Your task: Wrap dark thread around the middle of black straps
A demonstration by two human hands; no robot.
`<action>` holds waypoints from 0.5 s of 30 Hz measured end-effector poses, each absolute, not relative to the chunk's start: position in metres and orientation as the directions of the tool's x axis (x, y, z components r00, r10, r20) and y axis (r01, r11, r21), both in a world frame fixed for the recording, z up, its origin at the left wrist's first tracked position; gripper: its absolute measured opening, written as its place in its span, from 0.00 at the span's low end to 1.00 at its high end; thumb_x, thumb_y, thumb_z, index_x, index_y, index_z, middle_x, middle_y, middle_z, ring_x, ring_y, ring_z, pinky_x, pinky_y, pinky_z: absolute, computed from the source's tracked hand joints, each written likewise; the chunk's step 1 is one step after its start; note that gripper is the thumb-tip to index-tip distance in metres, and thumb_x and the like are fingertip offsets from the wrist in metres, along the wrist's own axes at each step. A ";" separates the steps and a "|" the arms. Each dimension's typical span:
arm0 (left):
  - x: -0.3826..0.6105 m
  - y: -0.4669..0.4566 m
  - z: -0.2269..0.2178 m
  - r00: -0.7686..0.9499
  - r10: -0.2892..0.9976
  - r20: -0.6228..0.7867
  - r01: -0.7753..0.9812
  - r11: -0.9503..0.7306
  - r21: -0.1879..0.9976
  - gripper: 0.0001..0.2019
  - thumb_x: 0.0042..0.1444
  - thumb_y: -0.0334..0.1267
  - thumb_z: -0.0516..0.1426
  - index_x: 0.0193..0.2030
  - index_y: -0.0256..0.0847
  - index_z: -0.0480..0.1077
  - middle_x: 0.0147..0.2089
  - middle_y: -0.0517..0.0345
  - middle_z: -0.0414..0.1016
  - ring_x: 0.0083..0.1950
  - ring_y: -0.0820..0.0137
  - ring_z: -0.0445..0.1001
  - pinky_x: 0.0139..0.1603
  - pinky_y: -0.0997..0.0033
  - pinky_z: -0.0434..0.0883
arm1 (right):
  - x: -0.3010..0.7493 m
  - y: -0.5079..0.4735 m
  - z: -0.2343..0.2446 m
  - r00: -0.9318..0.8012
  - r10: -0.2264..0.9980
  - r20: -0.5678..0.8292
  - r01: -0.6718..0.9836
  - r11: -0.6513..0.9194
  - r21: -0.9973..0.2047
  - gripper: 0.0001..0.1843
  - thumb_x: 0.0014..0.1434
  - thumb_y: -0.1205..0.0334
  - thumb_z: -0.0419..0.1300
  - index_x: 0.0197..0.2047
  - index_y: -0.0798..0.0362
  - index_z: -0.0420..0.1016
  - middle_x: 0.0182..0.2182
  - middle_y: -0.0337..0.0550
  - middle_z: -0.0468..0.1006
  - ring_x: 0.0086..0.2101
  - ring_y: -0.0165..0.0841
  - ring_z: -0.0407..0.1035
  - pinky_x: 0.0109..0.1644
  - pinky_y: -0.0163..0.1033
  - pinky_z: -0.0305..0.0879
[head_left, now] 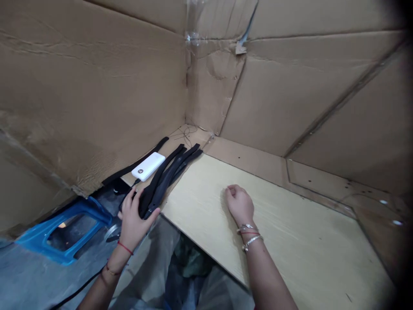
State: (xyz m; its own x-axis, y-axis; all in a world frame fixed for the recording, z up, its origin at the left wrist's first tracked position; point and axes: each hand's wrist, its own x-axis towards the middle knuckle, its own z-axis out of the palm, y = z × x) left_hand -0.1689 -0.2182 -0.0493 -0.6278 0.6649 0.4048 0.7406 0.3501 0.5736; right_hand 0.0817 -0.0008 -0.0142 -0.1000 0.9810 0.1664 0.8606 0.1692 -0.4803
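Note:
Several long black strips (pixel 167 172), which look like fabric straps, lie bunched at the left end of a pale wooden board (pixel 200 193). My left hand (pixel 134 219) is at their near end, thumb on one side and fingers on the other, closed around the bundle. Just beyond it lies a white power bank (pixel 149 166) with a black cable plugged into its near end. On the board rests my right hand (pixel 240 204), its fingers curled in a pinch. Whether anything small is between those fingertips is hidden.
Tall cardboard walls (pixel 129 77) enclose the far and left sides. Another black strip (pixel 135 165) runs along the left wall. Loose dark threads (pixel 187 133) lie in the corner. A blue plastic frame (pixel 77 224), perhaps a stool, stands on the floor at left. My legs are beneath the board's edge.

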 end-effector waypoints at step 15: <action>-0.104 -0.228 -0.077 -0.563 0.601 0.567 0.808 0.255 0.532 0.42 0.59 0.47 0.57 0.73 0.39 0.40 0.75 0.29 0.32 0.76 0.39 0.33 0.65 0.24 0.40 | 0.073 -0.001 -0.024 -0.277 0.933 0.228 0.889 0.339 -0.307 0.30 0.61 0.45 0.51 0.59 0.53 0.72 0.57 0.59 0.68 0.60 0.53 0.57 0.62 0.59 0.51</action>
